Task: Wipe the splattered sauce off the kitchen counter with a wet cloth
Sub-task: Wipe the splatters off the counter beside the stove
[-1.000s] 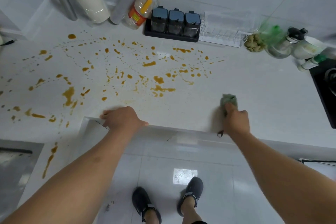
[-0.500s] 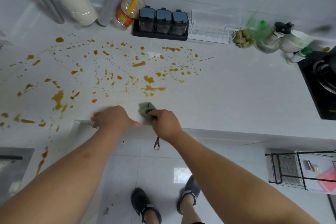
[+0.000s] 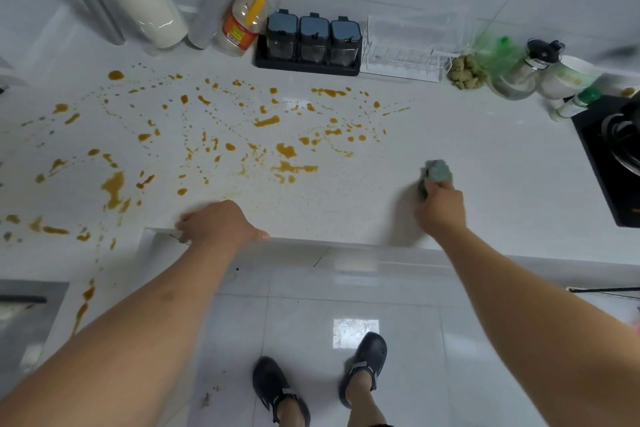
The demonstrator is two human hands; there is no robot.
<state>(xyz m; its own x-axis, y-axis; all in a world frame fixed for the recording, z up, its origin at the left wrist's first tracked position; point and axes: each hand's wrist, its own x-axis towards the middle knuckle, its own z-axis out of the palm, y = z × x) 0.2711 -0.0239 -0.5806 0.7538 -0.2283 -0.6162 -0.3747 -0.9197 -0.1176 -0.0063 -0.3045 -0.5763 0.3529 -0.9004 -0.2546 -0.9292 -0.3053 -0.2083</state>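
The green cloth [image 3: 438, 173] sits bunched on the white counter [image 3: 485, 166], on the right part, well apart from the orange sauce [image 3: 287, 151] that is spattered across the left and middle. The right hand [image 3: 440, 208] grips the cloth from the near side, fingers curled over it, arm stretched forward from the lower right. The left hand [image 3: 218, 224] rests on the counter's front edge, knuckles up and fingers bent down onto the surface, thumb along the rim, just beside the nearest sauce spots.

Along the back wall stand a pale tumbler [image 3: 145, 3], a yellow-capped bottle [image 3: 251, 10], a black tray of three spice jars [image 3: 313, 40] and a clear rack [image 3: 405, 48]. A black stove [image 3: 609, 156] lies at the right edge. Below, two dark shoes [image 3: 363, 364] stand on the tiled floor.
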